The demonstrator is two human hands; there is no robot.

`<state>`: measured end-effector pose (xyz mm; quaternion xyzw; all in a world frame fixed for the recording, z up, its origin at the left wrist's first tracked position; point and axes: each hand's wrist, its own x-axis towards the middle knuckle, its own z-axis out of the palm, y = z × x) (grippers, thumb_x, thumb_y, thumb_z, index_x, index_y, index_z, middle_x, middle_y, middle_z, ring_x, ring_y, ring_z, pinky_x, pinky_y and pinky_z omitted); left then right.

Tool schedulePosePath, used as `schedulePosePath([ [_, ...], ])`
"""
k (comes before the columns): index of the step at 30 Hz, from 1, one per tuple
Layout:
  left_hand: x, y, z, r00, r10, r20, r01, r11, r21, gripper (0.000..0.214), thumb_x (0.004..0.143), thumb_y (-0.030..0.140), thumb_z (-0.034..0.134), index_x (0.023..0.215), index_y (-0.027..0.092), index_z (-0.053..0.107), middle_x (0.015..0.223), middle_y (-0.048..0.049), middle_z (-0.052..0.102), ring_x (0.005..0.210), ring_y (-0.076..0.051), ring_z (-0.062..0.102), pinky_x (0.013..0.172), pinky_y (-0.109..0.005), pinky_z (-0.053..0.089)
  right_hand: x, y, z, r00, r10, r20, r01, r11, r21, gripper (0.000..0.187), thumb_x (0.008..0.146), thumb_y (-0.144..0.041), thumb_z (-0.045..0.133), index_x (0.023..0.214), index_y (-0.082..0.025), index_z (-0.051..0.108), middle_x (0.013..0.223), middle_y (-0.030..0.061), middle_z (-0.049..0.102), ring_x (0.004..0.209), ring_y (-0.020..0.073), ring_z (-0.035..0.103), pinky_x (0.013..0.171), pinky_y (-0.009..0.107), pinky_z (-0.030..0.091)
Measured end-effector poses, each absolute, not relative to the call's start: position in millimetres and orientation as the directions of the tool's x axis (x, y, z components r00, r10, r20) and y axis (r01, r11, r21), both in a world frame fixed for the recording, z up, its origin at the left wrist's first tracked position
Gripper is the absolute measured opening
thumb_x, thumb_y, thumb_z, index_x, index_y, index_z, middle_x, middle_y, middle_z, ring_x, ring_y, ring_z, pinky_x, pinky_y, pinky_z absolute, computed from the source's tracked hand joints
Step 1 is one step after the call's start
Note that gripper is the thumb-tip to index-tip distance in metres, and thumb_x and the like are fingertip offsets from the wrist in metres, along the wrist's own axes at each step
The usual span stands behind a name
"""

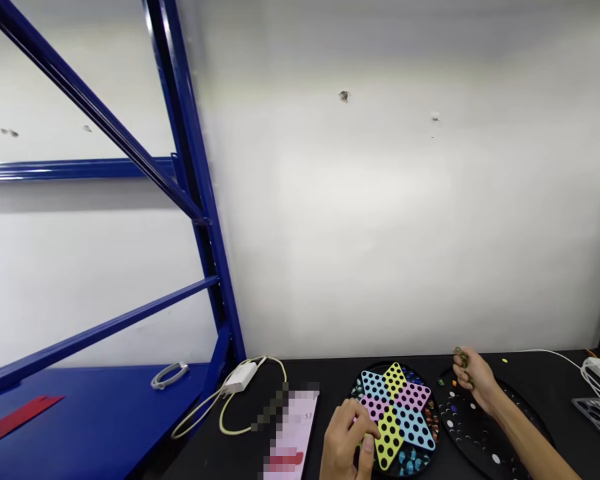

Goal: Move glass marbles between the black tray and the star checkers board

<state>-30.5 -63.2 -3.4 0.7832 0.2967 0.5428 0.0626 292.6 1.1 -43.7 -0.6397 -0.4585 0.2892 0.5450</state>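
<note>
A round Chinese checkers board [411, 420] lies on the black table, its star in yellow, pink and blue with black holes. Coloured marbles [414, 460] fill pockets around the star. Over the board's lower left edge, my left hand [347, 437] is closed with curled fingers; what they hold, if anything, is hidden. Farther right, my right hand [475, 375] grips several green marbles [464, 359], raised above the far part of a round black disc [473, 433]. The disc carries small white, orange and green spots, and my right forearm crosses it.
A pink-white sheet or box [296, 427], partly pixelated, lies left of the board. Beyond it are a white adapter [241, 377] and cable. A blue metal rack [207, 220] stands at left. A phone-like object [597, 415] lies at far right.
</note>
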Motion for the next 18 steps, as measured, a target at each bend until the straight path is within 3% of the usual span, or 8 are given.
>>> schedulePosePath([
  [3, -30, -61, -8, 0.234, 0.513, 0.826, 0.391, -0.828, 0.403, 0.048, 0.105, 0.039, 0.022, 0.073, 0.022, 0.054, 0.073, -0.0029, 0.054, 0.066, -0.018, 0.053, 0.062, -0.032, 0.041, 293, 1, -36, 0.388, 0.911, 0.137, 0.290, 0.021, -0.957, 0.043, 0.090, -0.063, 0.028, 0.079, -0.025, 0.044, 0.059, -0.0062, 0.042, 0.043, 0.0118, 0.035, 0.041, 0.025, 0.029],
  [6, -30, -58, -11, 0.238, 0.499, 0.833, 0.389, -0.835, 0.389, 0.046, 0.105, 0.038, 0.024, 0.073, 0.022, 0.053, 0.073, -0.0028, 0.054, 0.065, -0.018, 0.052, 0.061, -0.032, 0.040, 291, -6, -41, 0.314, 0.928, 0.198, 0.488, 0.021, -0.873, 0.036, 0.087, -0.056, 0.048, 0.071, -0.025, 0.049, 0.059, -0.0020, 0.051, 0.055, 0.0172, 0.051, 0.053, 0.028, 0.039],
  [10, -31, -60, -8, 0.240, 0.507, 0.828, 0.401, -0.829, 0.391, 0.047, 0.105, 0.036, 0.022, 0.072, 0.022, 0.054, 0.073, -0.0032, 0.054, 0.066, -0.018, 0.053, 0.061, -0.032, 0.041, 282, -17, -63, 0.070, 0.956, 0.286, 0.897, 0.066, -0.437, 0.023, 0.095, -0.039, 0.041, 0.085, -0.025, 0.056, 0.084, 0.0067, 0.069, 0.080, 0.0247, 0.066, 0.071, 0.033, 0.044],
  [13, -31, -63, -3, 0.240, 0.514, 0.824, 0.390, -0.828, 0.403, 0.047, 0.105, 0.037, 0.023, 0.074, 0.022, 0.054, 0.074, -0.0030, 0.055, 0.067, -0.019, 0.054, 0.062, -0.032, 0.041, 277, -22, -72, 0.026, 0.962, 0.271, 0.961, 0.050, -0.271, 0.020, 0.094, -0.031, 0.039, 0.098, -0.022, 0.056, 0.095, 0.0121, 0.071, 0.084, 0.0275, 0.068, 0.072, 0.034, 0.045],
  [15, -31, -64, -2, 0.231, 0.512, 0.828, 0.388, -0.828, 0.404, 0.046, 0.105, 0.038, 0.024, 0.074, 0.022, 0.054, 0.074, -0.0025, 0.055, 0.066, -0.018, 0.055, 0.062, -0.032, 0.041, 276, -21, -68, 0.056, 0.968, 0.244, 0.940, 0.031, -0.341, 0.020, 0.095, -0.033, 0.037, 0.096, -0.023, 0.054, 0.090, 0.0096, 0.070, 0.080, 0.0262, 0.067, 0.070, 0.034, 0.045],
  [18, -30, -63, -3, 0.210, 0.500, 0.840, 0.399, -0.828, 0.393, 0.048, 0.105, 0.038, 0.023, 0.073, 0.022, 0.055, 0.072, -0.0021, 0.054, 0.065, -0.018, 0.054, 0.061, -0.031, 0.040, 270, -11, -52, 0.156, 0.958, 0.239, 0.783, 0.027, -0.621, 0.030, 0.099, -0.044, 0.029, 0.082, -0.025, 0.047, 0.075, 0.0015, 0.062, 0.072, 0.0207, 0.061, 0.068, 0.031, 0.045],
])
